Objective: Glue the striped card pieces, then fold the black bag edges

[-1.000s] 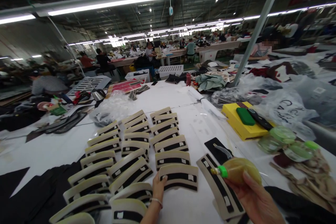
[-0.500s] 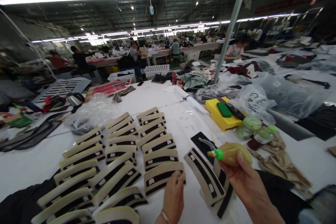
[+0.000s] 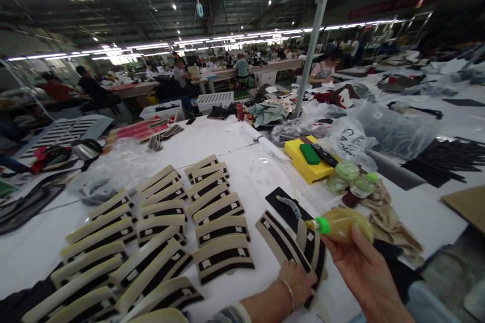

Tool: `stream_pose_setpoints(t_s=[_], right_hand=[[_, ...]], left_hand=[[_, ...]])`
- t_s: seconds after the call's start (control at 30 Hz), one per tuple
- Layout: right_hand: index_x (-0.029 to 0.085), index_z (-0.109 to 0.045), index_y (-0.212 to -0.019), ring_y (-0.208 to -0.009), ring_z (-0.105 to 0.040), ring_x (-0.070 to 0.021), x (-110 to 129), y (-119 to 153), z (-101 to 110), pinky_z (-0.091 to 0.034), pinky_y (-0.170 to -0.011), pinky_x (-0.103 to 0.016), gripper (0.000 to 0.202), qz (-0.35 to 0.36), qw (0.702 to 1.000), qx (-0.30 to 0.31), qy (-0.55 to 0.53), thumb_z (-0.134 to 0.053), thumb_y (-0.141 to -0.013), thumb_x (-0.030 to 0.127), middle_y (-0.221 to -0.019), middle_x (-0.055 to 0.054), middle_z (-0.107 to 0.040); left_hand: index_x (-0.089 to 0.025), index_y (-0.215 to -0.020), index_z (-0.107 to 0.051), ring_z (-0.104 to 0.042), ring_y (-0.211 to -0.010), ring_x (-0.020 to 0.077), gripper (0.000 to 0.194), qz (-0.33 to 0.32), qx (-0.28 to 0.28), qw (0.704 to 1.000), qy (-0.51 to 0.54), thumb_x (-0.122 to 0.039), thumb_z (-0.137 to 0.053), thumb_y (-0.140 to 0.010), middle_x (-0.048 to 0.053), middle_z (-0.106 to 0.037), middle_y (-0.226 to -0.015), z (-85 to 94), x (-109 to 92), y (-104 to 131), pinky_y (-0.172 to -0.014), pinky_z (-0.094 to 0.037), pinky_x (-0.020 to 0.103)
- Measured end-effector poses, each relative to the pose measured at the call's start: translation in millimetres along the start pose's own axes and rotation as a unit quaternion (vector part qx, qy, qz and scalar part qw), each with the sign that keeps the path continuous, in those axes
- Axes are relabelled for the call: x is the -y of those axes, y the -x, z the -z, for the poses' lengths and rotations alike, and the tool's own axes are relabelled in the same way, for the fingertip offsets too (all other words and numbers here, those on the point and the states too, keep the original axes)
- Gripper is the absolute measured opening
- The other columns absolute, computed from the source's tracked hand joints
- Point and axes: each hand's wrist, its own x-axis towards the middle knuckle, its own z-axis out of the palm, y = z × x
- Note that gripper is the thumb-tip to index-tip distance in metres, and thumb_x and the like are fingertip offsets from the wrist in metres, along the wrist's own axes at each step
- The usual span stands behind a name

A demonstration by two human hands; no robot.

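Leftmost, a metal kettle (image 3: pixel 86 150) sits on the table (image 3: pixel 223 133), its inside hidden from this angle. Next, a clear bag (image 3: pixel 115 164) slumps, something greyish showing dimly low inside it. Behind, a white crate (image 3: pixel 146 113) holds dark stuff too blurred to name. Nearer, curved beige strips with black bands lie overlapping in columns, a left one (image 3: pixel 94 232), a middle one (image 3: pixel 161 212) and another (image 3: pixel 217 234) beside it. Further right, a black pad (image 3: pixel 276 198) carries a small tube (image 3: pixel 290 206), and just below lie more strips (image 3: pixel 275 229), overlapping at a slant. Over their lower part rests the left hand (image 3: pixel 297 282), its fingers bent and close together; whether they pinch a strip I cannot tell. Beyond, a yellow box (image 3: pixel 297 161) bears a green case (image 3: pixel 309 153) and a black tool (image 3: pixel 325 155) on top, its contents out of sight. In front of it, a squat bottle (image 3: pixel 343 224) with a green collar, amber-coloured, lies sideways in the right hand (image 3: pixel 366 262), pinched between thumb and fingers, nozzle pointing left; its fill level is unclear. Just behind stand two green-lidded jars, one pale (image 3: pixel 341 179), the other (image 3: pixel 364 186) with dark red at its base, inside or beside I cannot tell. Rightmost, a cloudy sack (image 3: pixel 397 128) bulges, its contents indistinct.
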Motion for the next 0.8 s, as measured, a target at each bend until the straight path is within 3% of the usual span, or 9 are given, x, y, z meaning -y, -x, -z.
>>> stream_pose_setpoints(t_s=[0.1, 0.2, 0.3, 0.4, 0.47, 0.53, 0.63, 0.73, 0.8], right_hand=[[0.029, -0.072, -0.101, -0.077, -0.073, -0.0197, -0.1, -4.1, 0.3, -0.065, -0.061, -0.030, 0.064, 0.002, 1.000, 0.009, 0.002, -0.095, -0.041, 0.025, -0.097, 0.002, -0.077], [0.028, -0.074, -0.096, -0.079, -0.073, -0.0211, -0.8, -9.2, 1.9, -0.065, -0.062, -0.029, 0.056, 0.015, 0.999, 0.030, 0.024, -0.094, -0.044, 0.028, -0.098, 0.000, -0.076], [0.028, -0.074, -0.089, -0.078, -0.073, -0.0210, -0.7, -12.5, 2.0, -0.064, -0.063, -0.028, 0.046, 0.035, 0.997, 0.055, 0.050, -0.093, -0.047, 0.033, -0.095, -0.001, -0.076], [0.028, -0.073, -0.084, -0.077, -0.072, -0.0199, 0.5, -12.2, -0.7, -0.063, -0.062, -0.027, 0.045, 0.045, 0.996, 0.057, 0.056, -0.094, -0.045, 0.035, -0.096, 0.000, -0.076], [0.028, -0.073, -0.085, -0.077, -0.072, -0.0193, 1.1, -10.0, -3.0, -0.063, -0.062, -0.025, 0.046, 0.043, 0.997, 0.048, 0.051, -0.094, -0.044, 0.035, -0.097, 0.001, -0.076], [0.029, -0.073, -0.087, -0.078, -0.072, -0.0191, 1.0, -7.0, -4.8, -0.063, -0.062, -0.025, 0.047, 0.037, 0.997, 0.042, 0.047, -0.094, -0.044, 0.034, -0.098, 0.001, -0.075], [0.028, -0.073, -0.088, -0.077, -0.071, -0.0189, -1.2, -2.7, -6.0, -0.063, -0.061, -0.024, 0.052, 0.026, 0.998, 0.031, 0.044, -0.095, -0.041, 0.033, -0.098, 0.000, -0.075], [0.029, -0.074, -0.089, -0.075, -0.071, -0.0190, -4.0, 0.0, -6.2, -0.063, -0.060, -0.025, 0.056, 0.019, 0.999, 0.020, 0.043, -0.096, -0.038, 0.031, -0.099, -0.001, -0.075], [0.029, -0.074, -0.090, -0.075, -0.072, -0.0195, -5.1, 0.7, -6.4, -0.064, -0.061, -0.027, 0.056, 0.023, 0.998, 0.024, 0.047, -0.096, -0.039, 0.032, -0.102, -0.001, -0.075]], left_hand=[[-0.013, -0.099, -0.064, -0.066, -0.078, 0.0270, 0.020, -0.002, -0.011, 1.000, -0.014, -0.028, -0.054, -0.091, 0.012, -0.069, -0.086, 6.5, 3.0, -1.6, -0.067, -0.050, 0.040], [-0.015, -0.099, -0.063, -0.065, -0.077, 0.0269, 0.024, -0.027, -0.029, 0.999, -0.009, -0.017, -0.040, -0.094, 0.013, -0.070, -0.084, 17.8, 2.4, 12.4, -0.065, -0.047, 0.037], [-0.019, -0.121, -0.054, -0.064, -0.082, 0.0275, 0.032, -0.053, -0.044, 0.998, 0.015, -0.019, -0.038, -0.093, 0.013, -0.070, -0.091, 31.1, -0.9, 31.6, -0.070, -0.045, 0.038], [-0.017, -0.139, -0.038, -0.062, -0.088, 0.0307, 0.048, -0.020, -0.059, 0.997, 0.042, -0.016, -0.038, -0.091, 0.016, -0.068, -0.102, 36.4, -0.1, 48.9, -0.074, -0.044, 0.042], [-0.017, -0.127, -0.051, -0.060, -0.091, 0.0325, 0.040, 0.004, -0.051, 0.997, 0.066, -0.013, -0.040, -0.089, 0.018, -0.067, -0.102, 31.7, 6.4, 62.1, -0.074, -0.044, 0.043], [-0.019, -0.103, -0.065, -0.059, -0.093, 0.0324, 0.025, 0.015, -0.035, 0.994, 0.103, -0.013, -0.050, -0.084, 0.016, -0.067, -0.098, 21.5, 16.9, 79.0, -0.075, -0.044, 0.042], [-0.023, -0.083, -0.069, -0.057, -0.099, 0.0313, 0.011, 0.061, -0.042, 0.980, 0.185, -0.017, -0.061, -0.078, 0.011, -0.066, -0.099, 3.9, 33.1, 110.5, -0.085, -0.042, 0.043], [-0.026, -0.089, -0.069, -0.050, -0.111, 0.0305, 0.019, 0.165, -0.109, 0.939, 0.281, -0.015, -0.057, -0.080, 0.009, -0.061, -0.114, -9.1, 42.9, 139.7, -0.098, -0.034, 0.045], [-0.024, -0.099, -0.065, -0.047, -0.115, 0.0285, 0.026, 0.247, -0.166, 0.886, 0.356, -0.012, -0.053, -0.079, 0.009, -0.057, -0.119, -16.5, 47.4, 152.0, -0.103, -0.031, 0.043]])
